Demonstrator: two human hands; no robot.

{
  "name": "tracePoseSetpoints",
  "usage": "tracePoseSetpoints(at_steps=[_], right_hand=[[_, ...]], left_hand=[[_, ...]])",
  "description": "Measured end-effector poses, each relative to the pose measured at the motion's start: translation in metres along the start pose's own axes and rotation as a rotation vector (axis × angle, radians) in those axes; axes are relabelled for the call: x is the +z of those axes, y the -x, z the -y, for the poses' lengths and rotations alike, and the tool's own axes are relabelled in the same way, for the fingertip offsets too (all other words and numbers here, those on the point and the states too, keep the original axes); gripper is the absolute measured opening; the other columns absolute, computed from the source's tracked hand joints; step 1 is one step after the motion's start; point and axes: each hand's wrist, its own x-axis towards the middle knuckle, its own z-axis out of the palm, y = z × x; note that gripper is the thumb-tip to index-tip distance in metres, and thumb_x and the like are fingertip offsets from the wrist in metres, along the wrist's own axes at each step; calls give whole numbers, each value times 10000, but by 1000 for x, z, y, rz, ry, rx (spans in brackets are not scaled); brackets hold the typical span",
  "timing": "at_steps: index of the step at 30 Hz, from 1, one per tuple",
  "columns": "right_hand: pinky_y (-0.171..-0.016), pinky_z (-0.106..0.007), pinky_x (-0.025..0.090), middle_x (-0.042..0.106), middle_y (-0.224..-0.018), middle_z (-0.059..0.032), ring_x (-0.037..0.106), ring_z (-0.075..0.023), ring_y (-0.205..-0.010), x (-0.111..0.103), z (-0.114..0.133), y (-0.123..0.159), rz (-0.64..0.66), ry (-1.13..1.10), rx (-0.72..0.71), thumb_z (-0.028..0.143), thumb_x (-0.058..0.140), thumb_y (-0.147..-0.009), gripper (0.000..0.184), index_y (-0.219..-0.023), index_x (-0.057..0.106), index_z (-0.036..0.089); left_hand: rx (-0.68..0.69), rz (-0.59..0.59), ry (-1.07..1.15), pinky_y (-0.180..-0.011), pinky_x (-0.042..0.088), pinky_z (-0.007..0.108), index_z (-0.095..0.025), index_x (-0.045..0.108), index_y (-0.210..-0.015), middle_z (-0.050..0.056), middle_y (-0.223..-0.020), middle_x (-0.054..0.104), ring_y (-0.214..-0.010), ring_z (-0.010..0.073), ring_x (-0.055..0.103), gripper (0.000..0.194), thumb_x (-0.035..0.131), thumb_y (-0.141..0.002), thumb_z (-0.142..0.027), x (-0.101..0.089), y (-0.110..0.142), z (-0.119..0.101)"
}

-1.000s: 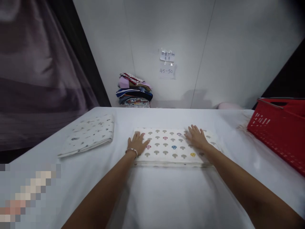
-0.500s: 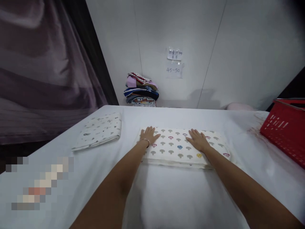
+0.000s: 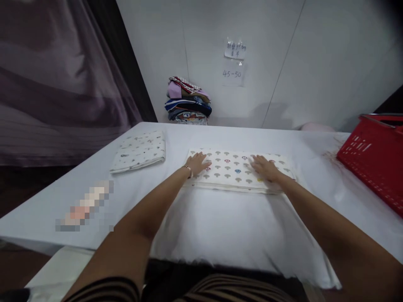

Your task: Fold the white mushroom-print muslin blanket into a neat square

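Note:
A folded white cloth [image 3: 225, 170] with grey, red, blue and yellow mushroom prints lies flat in the middle of the white table. On its left end rests my left hand [image 3: 197, 164], fingers spread, a bracelet at the wrist. My right hand [image 3: 265, 167] lies palm down across the cloth's right part, its fingers stretched out. Neither hand grips the fabric. Beyond my left hand, to the left, is a second folded white cloth [image 3: 140, 152] with small grey prints.
A red basket [image 3: 373, 161] stands at the table's right edge. Behind the table is a stack of folded fabrics [image 3: 188, 102] against the wall, beside paper signs [image 3: 233, 73]. A blurred-out item [image 3: 85, 205] lies on the table's left side. The table [image 3: 226, 226] has a white covering.
The camera has tilted down, bringing the table's front edge into view. My left hand slid slightly on the mushroom-print cloth; both hands stay on it.

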Motion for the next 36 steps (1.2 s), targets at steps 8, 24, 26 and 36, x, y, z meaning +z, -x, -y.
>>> tracePoseSetpoints(at_steps=[8,24,26,36], right_hand=[[-1080,-501,202,329,-1477,-42,258,-246,-1358,7,-16,71,-13,1,30,498,251,-929,501,-1323,458,266],[-888,-374,419,644,-1108,-84,550,-229,-1025,11,86,90,-272,-220,-394,339,314,-946,401,-1085,668,211],[-864,-376,428,643,-1091,-90,548,-234,-1000,14,91,87,-293,-202,-361,330,336,-941,385,-1090,671,213],[-811,-342,407,636,-1057,-84,529,-223,-942,24,104,78,-306,-112,-323,293,383,-939,332,-1076,672,203]], left_hand=[[33,-86,-94,-1125,116,443,-277,316,-1410,20,-1532,197,-1409,211,140,596,238,-903,-580,14,69,6],[289,-443,91,-879,418,354,-229,675,-999,49,-1031,637,-976,190,525,207,510,-874,-251,42,97,-47],[277,-457,102,-870,419,351,-227,675,-994,48,-1010,634,-955,186,520,212,497,-886,-267,43,95,-47],[278,-434,55,-809,406,353,-227,670,-980,39,-959,630,-918,192,503,225,465,-912,-290,46,86,-52]])
